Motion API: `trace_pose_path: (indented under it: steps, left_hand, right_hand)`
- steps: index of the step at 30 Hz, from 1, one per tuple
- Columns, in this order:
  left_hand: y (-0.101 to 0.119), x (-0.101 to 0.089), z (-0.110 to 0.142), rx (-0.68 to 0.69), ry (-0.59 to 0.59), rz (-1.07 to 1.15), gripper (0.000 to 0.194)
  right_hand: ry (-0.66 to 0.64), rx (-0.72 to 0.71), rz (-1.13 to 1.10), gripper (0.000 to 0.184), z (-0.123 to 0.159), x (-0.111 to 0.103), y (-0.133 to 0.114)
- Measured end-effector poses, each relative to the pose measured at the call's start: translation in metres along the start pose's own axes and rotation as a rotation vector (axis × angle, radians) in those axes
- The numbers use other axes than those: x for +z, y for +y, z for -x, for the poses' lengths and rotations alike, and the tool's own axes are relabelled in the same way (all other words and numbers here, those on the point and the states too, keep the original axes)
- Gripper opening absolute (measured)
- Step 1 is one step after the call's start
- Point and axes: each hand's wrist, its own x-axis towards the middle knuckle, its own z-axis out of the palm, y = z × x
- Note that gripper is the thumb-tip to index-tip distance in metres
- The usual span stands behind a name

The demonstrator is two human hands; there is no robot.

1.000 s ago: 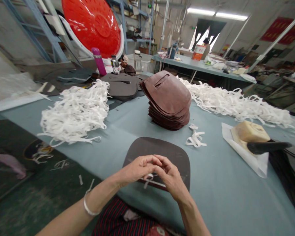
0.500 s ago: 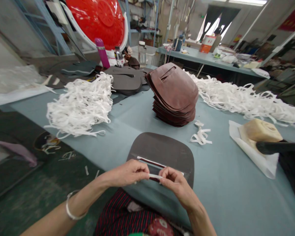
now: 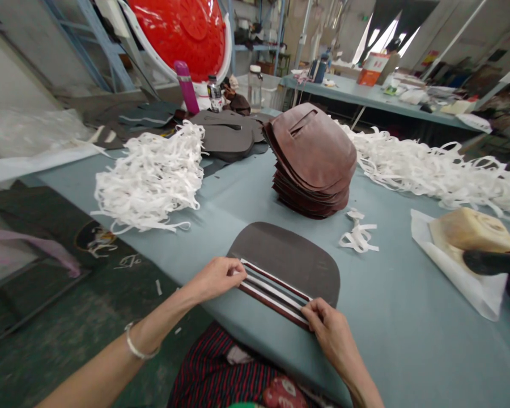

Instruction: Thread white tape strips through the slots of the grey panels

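Observation:
A dark grey panel with rounded corners (image 3: 280, 246) lies on the table in front of me, its slot running across the near part. One white strip lines the slot's far edge, and brown material shows along the slot and the panel's near side. My left hand (image 3: 221, 277) pinches the left end of a white tape strip (image 3: 276, 292). At its right end my right hand (image 3: 328, 326) pinches the same strip, so it is stretched straight over the panel. Another white band runs along the brown near edge. The fingertips partly hide the strip's ends.
Behind the panel stands a stack of brown leather pieces (image 3: 314, 153). Piles of white strips lie left (image 3: 153, 181) and right (image 3: 433, 167), with a few loose ones (image 3: 359, 232) nearer. A yellowish block (image 3: 471, 232) with a black handle rests on white paper at right.
My hands have moved apart, the left one up and left, the right one to the right. The short white piece between them now shows as a long straight strip across the panel.

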Motion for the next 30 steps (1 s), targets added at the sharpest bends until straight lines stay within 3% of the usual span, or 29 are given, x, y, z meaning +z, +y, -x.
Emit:
trace_pose_path:
  steps: [3, 7, 10, 15, 30]
  left_hand:
    - [-0.006, -0.012, -0.011, -0.012, 0.052, -0.008, 0.025]
    - [-0.004, -0.022, -0.007, 0.036, 0.0, 0.022, 0.024]
    - [-0.001, -0.02, 0.001, 0.031, 0.028, -0.016, 0.023]
    - [-0.002, -0.016, 0.002, -0.108, 0.146, -0.094, 0.02]
    - [-0.013, -0.012, -0.01, -0.174, 0.16, -0.133, 0.017]
  right_hand:
    - [0.052, 0.052, 0.007, 0.029, -0.006, 0.01, -0.006]
    - [0.032, -0.01, -0.063, 0.03, -0.004, 0.009, -0.003]
    - [0.024, -0.03, -0.025, 0.032, 0.001, 0.007, 0.005]
    - [0.107, 0.058, 0.12, 0.038, 0.005, 0.01, 0.012]
    - [0.105, 0.106, 0.121, 0.039, 0.007, 0.013, 0.011]
